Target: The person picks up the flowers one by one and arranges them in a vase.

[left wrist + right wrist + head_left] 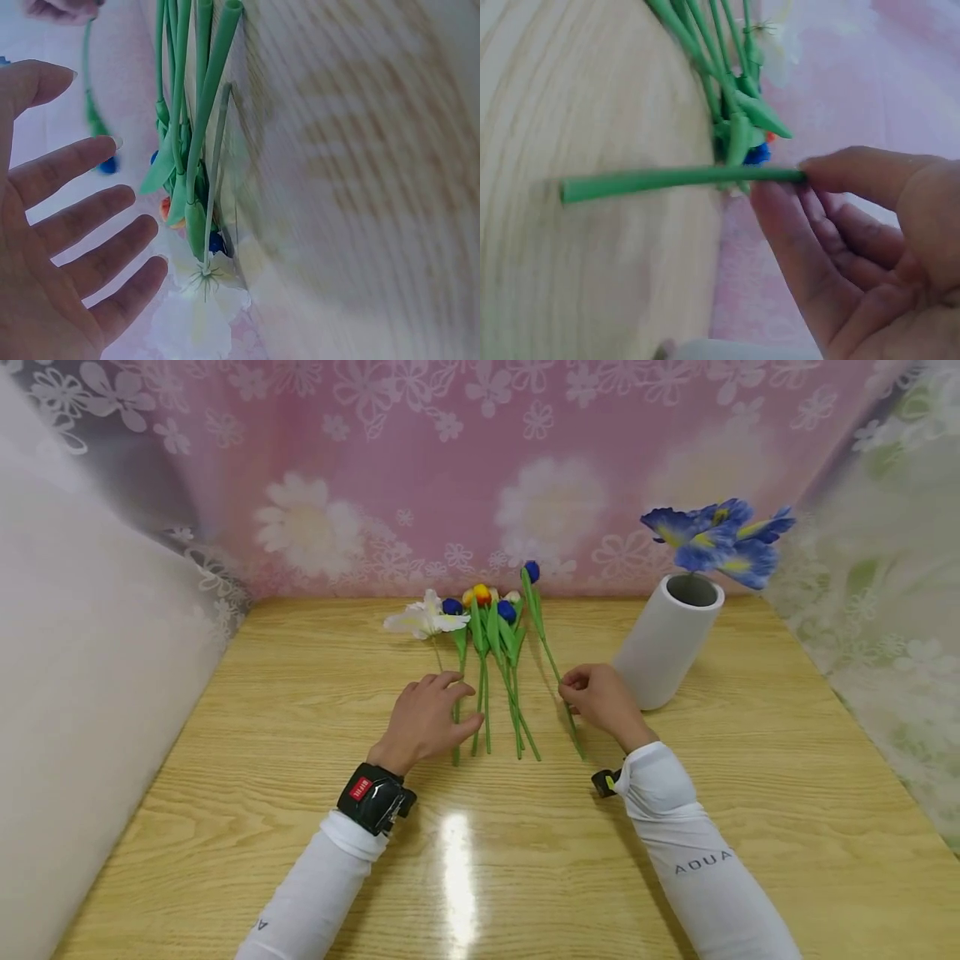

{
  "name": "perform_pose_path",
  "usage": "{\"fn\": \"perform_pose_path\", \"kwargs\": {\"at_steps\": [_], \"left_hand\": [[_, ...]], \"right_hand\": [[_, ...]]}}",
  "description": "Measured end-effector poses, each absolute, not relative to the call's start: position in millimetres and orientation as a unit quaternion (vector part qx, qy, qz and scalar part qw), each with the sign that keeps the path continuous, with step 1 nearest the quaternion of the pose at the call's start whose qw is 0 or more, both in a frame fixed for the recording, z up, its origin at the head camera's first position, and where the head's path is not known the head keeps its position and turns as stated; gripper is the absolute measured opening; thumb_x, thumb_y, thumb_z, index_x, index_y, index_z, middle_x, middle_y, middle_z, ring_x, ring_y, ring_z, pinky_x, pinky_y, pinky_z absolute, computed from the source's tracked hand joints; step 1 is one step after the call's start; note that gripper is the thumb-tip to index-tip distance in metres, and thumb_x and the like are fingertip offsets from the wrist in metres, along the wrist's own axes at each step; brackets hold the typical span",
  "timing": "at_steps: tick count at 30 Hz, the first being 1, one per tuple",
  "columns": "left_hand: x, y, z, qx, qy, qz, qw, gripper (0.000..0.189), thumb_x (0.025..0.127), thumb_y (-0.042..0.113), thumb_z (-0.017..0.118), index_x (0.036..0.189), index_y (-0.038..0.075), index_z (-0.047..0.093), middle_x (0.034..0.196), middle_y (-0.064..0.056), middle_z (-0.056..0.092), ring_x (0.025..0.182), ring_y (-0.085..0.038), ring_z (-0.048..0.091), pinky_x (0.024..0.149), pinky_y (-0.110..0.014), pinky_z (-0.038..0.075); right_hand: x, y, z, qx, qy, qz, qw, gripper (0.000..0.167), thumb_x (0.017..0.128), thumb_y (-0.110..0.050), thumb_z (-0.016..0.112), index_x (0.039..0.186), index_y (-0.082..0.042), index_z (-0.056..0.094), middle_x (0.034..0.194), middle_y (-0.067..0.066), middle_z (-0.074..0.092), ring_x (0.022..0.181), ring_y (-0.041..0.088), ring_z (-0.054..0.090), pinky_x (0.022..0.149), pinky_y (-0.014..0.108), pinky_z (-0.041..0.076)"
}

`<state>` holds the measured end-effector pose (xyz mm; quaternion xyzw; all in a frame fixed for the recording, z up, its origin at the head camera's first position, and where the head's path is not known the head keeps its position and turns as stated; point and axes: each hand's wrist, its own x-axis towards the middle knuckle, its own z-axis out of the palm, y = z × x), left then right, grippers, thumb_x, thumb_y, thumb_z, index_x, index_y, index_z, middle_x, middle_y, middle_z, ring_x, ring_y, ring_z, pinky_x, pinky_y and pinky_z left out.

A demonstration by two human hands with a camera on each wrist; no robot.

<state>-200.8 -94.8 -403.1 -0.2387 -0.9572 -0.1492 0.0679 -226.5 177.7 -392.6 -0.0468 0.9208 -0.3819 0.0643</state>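
My right hand (600, 695) pinches the green stem (667, 178) of an artificial blue tulip (535, 610) between thumb and fingers. The stem's cut end sticks out free in the right wrist view, and the bloom points toward the back wall. Over the lower stems on the left hovers my left hand (429, 718), its fingers spread and nothing in its palm. Beneath and beyond it lie several artificial tulips with blue, orange-yellow and pale heads, among them an orange-yellow tulip (482, 594). A white ruffled flower (426, 618) lies at their left side.
To the right of my right hand stands a white vase (663, 647) with blue-and-yellow irises (716, 542) in it. A flowered pink cloth (450, 485) hangs behind the wooden table (225, 827). Pale walls or cloths flank both sides.
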Motion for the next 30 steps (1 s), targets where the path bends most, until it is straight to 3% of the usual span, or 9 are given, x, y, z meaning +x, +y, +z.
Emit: {"fn": "perform_pose_path", "kwargs": {"at_steps": [8,17,20,24,26,30], "left_hand": [[-202.5,-94.0,-398.4,-0.244,-0.954,-0.156,0.083,0.044,0.090,0.045,0.058,0.120,0.014,0.065,0.131,-0.008,0.055,0.116,-0.030,0.052,0.092,-0.050,0.043],[-205.8,-92.7,-393.9,-0.249,-0.952,-0.153,0.096,0.045,0.090,0.042,0.059,0.124,0.013,0.063,0.131,-0.008,0.055,0.114,-0.030,0.053,0.091,-0.049,0.044],[-206.5,-91.7,-392.0,-0.250,-0.951,-0.152,0.098,0.045,0.090,0.042,0.059,0.125,0.013,0.063,0.131,-0.008,0.055,0.115,-0.030,0.053,0.091,-0.049,0.043],[-208.7,-88.5,-388.8,-0.255,-0.950,-0.151,0.102,0.048,0.090,0.042,0.058,0.128,0.013,0.061,0.132,-0.009,0.054,0.116,-0.030,0.052,0.092,-0.049,0.043],[-210.3,-85.7,-386.8,-0.259,-0.948,-0.152,0.106,0.049,0.091,0.041,0.058,0.130,0.012,0.059,0.133,-0.009,0.054,0.117,-0.031,0.051,0.092,-0.049,0.043],[-214.1,-79.9,-381.6,-0.272,-0.944,-0.146,0.113,0.049,0.092,0.041,0.057,0.132,0.013,0.057,0.133,-0.009,0.053,0.118,-0.030,0.051,0.093,-0.049,0.043]], "right_hand": [[-215.2,180.6,-377.9,-0.077,0.917,-0.388,-0.049,0.019,0.094,-0.013,0.061,0.105,0.001,0.067,0.095,0.015,0.067,0.085,0.028,0.063,0.074,0.041,0.051],[-213.9,186.5,-365.4,-0.116,0.891,-0.418,-0.136,0.020,0.093,-0.013,0.064,0.104,0.002,0.067,0.096,0.015,0.068,0.086,0.028,0.065,0.076,0.043,0.052],[-213.5,189.8,-359.5,-0.129,0.876,-0.428,-0.178,0.019,0.092,-0.012,0.065,0.103,0.003,0.068,0.095,0.015,0.069,0.085,0.027,0.066,0.074,0.037,0.054],[-213.8,195.9,-347.9,-0.137,0.858,-0.429,-0.247,0.018,0.090,-0.011,0.068,0.101,0.003,0.070,0.093,0.013,0.071,0.082,0.021,0.068,0.070,0.017,0.051],[-214.6,199.8,-341.2,-0.137,0.847,-0.432,-0.276,0.017,0.089,-0.010,0.069,0.099,0.003,0.071,0.091,0.012,0.071,0.080,0.012,0.067,0.070,0.011,0.048],[-214.8,207.3,-327.8,-0.139,0.828,-0.441,-0.318,0.017,0.086,-0.009,0.071,0.097,0.004,0.072,0.089,0.013,0.071,0.077,-0.006,0.062,0.070,0.010,0.048]]}}
